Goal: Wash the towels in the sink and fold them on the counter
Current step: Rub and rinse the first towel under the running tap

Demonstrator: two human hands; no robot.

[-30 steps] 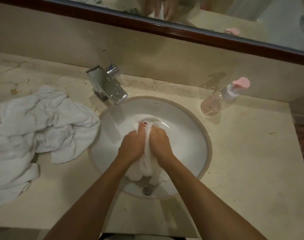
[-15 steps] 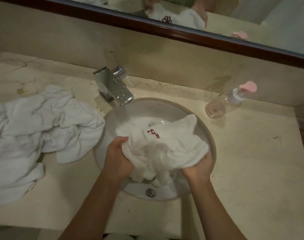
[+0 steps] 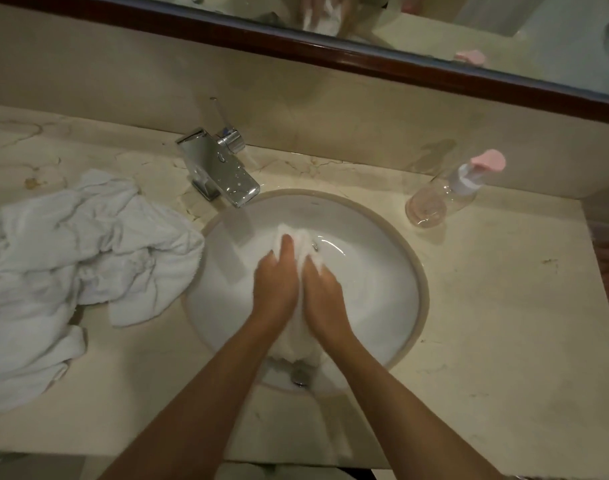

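Both forearms reach in from 6 o'clock over the round white sink [image 3: 393, 306]. The left hand [image 3: 273, 285] and right hand [image 3: 325, 294] press side by side, fingers wrapped round a bunched white towel [image 3: 301, 244] squeezed between them above the basin. On the beige marble counter [image 3: 504, 341], crumpled white towels [image 3: 71, 265] lie at 9 o'clock. A chrome faucet [image 3: 220, 171] stands at 11 o'clock, a clear pump bottle [image 3: 441, 199] at 2 o'clock. No writing is legible.
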